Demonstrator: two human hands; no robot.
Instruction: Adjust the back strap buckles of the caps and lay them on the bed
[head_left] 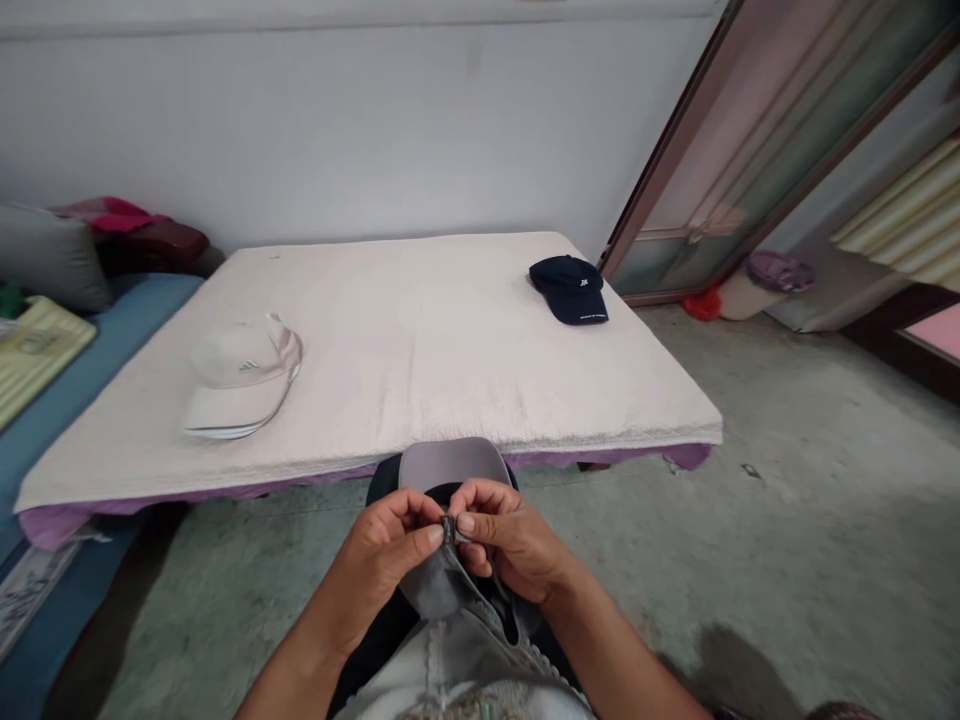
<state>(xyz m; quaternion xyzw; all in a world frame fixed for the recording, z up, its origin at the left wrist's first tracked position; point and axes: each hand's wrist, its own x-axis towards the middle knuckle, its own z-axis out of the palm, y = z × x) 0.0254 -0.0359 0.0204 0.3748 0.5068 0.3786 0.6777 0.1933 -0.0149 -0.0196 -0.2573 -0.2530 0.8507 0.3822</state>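
Note:
A grey baseball cap (454, 462) rests on my lap, its brim pointing away from me. At the cap's back strap, the fingers of my left hand (386, 545) pinch a small dark buckle (448, 530). My right hand (517, 540) pinches the strap just beside it, thumb and forefinger meeting my left fingertips. Part of the strap is hidden behind the fingers. On the padded table ahead, a white cap (244, 370) lies at the left and a navy cap (570, 290) at the far right.
The low table has a cream cover (420, 340) over a purple cloth. Left of it stands a blue seat (142, 310) with a grey cushion (60, 255). A waste bin (757, 290) and a red bag (701, 305) sit by the door at the right.

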